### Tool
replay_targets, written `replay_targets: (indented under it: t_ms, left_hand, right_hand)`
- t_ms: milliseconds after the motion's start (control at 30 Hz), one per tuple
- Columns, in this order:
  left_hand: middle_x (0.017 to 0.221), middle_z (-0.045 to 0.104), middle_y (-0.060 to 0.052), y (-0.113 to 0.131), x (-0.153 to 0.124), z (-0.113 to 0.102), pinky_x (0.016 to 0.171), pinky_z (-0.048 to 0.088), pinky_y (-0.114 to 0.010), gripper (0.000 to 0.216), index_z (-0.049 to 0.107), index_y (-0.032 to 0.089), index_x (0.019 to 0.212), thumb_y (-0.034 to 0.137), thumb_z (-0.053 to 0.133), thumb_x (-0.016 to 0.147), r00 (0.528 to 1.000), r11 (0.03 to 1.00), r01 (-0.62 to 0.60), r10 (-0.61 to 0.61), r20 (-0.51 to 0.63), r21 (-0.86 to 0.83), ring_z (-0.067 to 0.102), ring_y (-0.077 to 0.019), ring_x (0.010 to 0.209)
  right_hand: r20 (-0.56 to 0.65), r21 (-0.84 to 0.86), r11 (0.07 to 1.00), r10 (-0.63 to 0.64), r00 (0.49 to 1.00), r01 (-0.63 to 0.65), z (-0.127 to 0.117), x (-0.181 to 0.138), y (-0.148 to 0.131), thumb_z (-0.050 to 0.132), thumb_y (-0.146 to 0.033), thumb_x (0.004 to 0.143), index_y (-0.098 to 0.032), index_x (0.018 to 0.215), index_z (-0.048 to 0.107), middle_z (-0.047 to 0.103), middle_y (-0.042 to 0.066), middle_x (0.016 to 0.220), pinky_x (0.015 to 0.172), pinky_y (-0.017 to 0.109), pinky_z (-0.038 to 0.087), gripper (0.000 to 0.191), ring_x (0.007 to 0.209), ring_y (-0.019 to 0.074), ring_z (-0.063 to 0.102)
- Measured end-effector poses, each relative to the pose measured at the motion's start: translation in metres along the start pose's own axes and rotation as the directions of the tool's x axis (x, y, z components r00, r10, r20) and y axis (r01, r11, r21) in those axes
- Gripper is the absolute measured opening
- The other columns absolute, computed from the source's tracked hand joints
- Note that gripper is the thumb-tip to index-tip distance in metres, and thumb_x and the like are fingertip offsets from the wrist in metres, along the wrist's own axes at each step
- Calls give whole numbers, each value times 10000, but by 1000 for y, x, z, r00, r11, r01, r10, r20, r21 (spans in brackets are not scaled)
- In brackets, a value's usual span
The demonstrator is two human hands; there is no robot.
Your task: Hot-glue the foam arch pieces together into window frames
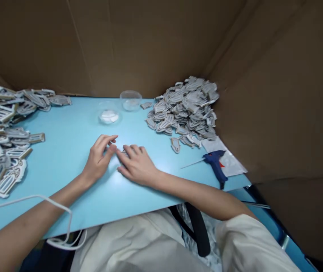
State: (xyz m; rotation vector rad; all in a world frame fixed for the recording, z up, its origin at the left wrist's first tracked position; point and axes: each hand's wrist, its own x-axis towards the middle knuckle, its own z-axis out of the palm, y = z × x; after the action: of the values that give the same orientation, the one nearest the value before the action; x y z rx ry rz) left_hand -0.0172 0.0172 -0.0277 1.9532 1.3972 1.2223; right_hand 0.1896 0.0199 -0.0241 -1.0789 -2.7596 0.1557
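My left hand [98, 158] is over the middle of the light-blue table, fingers bent, thumb and fingertips drawn close together. Whatever may be between them is too small to make out. Beside it, my right hand [137, 164] lies palm down with its fingers stretched forward and the thumb apart. A small patterned grey piece [124, 152] shows partly at the right index finger; the rest is hidden under the fingers. The fingertips of both hands nearly meet there. Beyond them stands a shallow clear tub [118, 120] holding white bits.
Window-shaped pieces [4, 166] are heaped at the left; smaller grey pieces [188, 104] are piled at the back right. A second clear tub [131, 96] stands behind. A blue glue gun [216, 164] lies by a plastic bag [232, 160]. A white cord [36, 196] crosses my left forearm.
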Motion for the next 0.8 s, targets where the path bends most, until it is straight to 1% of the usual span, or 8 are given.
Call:
replay_targets:
  t_ms: [67,133,233,467,567,633,700,800]
  left_hand:
    - [1168,717,-107,0,0,1,946,607,-402,554,721,197,1331,642,471,1115,1000,1000,7,-7,4,-16,695,-265,1111]
    - [1162,720,-108,1,1,3,943,612,-412,548,720,208,1322,649,479,1103,1000,999,5,-4,30,-35,700,-272,1096]
    - [1164,722,-113,3,0,6,949,614,-430,527,717,219,1324,634,487,1093,997,999,-14,17,73,-48,705,-282,1095]
    - [1152,725,-108,6,1,9,966,607,-443,493,726,217,1304,598,515,1071,992,998,-58,60,107,-27,713,-284,1074]
    - [1140,730,-99,5,2,9,1013,593,-461,496,721,224,1309,606,518,1066,992,998,-62,62,107,-9,712,-286,1078]
    - [1124,734,-94,5,3,8,1025,587,-466,488,722,228,1308,601,521,1066,993,998,-64,64,104,-1,713,-286,1070]
    - [1102,738,-89,3,3,9,1009,591,-463,471,728,229,1301,585,534,1061,993,998,-67,67,100,-2,719,-287,1055]
    - [1095,748,-83,-4,3,11,988,602,-456,425,741,240,1276,553,549,1062,991,997,-80,80,107,-9,728,-282,1031]
  right_hand:
    - [68,-85,996,-8,998,13,1,6,-7,448,-545,1144,-133,1562,505,582,243,1418,955,535,578,589,1244,375,550]
    - [101,-144,989,-20,995,34,1,6,-7,417,-477,1146,-95,1485,526,588,238,1337,868,477,598,522,1194,355,557]
    - [116,-197,979,-26,993,49,-4,-1,-1,431,-413,1119,-100,1438,534,574,229,1353,811,440,599,459,1177,342,548]
    - [189,-293,953,-20,982,76,-26,-27,17,568,-326,1034,-116,1323,606,614,182,1320,936,482,546,359,1085,308,582]
    - [212,-294,949,-53,976,115,-28,-33,26,519,-308,1076,-127,1347,614,616,173,1345,954,435,524,339,1043,266,584]
    - [227,-299,945,-67,971,135,-32,-33,35,549,-295,1069,-139,1324,643,636,153,1338,972,401,513,313,1020,242,586]
    - [207,-334,937,-36,978,106,-47,-30,53,590,-266,1042,-141,1305,669,658,145,1333,988,391,509,302,1050,247,598]
    - [54,-423,903,106,993,-74,-101,-17,97,533,-168,1030,-98,1412,638,640,204,1414,1061,428,497,402,1192,291,604]
